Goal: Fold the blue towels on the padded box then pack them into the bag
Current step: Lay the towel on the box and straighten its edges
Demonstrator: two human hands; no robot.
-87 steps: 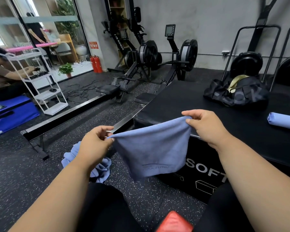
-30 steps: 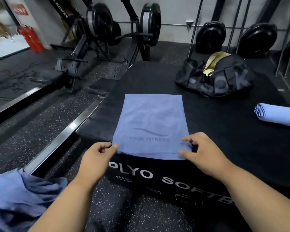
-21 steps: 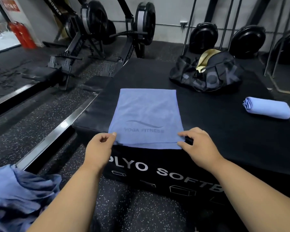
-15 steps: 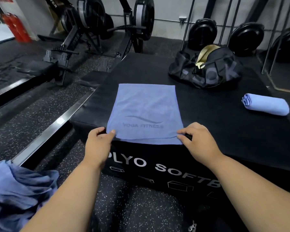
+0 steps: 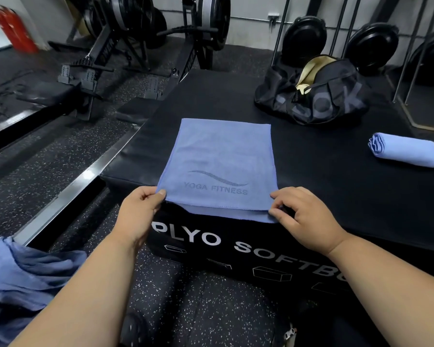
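- The blue towel (image 5: 219,166) is laid flat on the padded box (image 5: 336,186), at the box's near edge, with a strip hanging over the front.
- Its long side runs away from the near edge, toward the bag (image 5: 318,96) at the far side of the box.
- The near left corner is pinched by the left hand (image 5: 138,216).
- The near right corner is pinched by the right hand (image 5: 303,219), fingers (image 5: 277,211) curled.
- Both hands are equally near; the rest of the towel lies straight ahead of them, so the fold is likely made away from the near edge.
- A rolled towel (image 5: 406,150) lies at the box's right side.
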